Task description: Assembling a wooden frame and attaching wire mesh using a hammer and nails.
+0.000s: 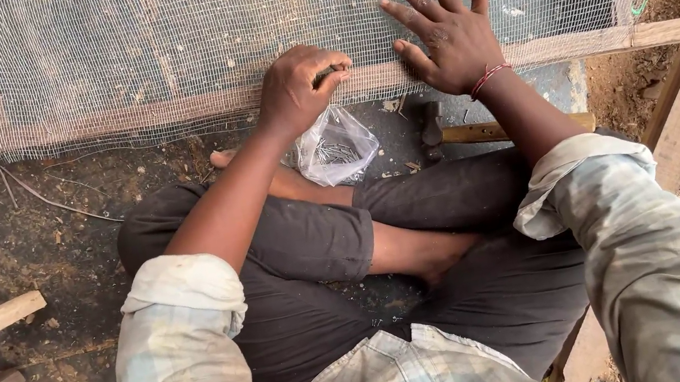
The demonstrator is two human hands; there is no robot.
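Keeping the open right hand (447, 33) flat on the pale wire mesh (154, 48) over the far wooden frame strip (661, 33), left hand (301, 88) pinching closed on its edge, pulling taut.

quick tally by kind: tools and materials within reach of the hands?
Grey wire mesh sheet: 1
Long wooden frame strip: 1
Clear plastic bag of nails: 1
Wooden-handled hammer: 1
Total: 4
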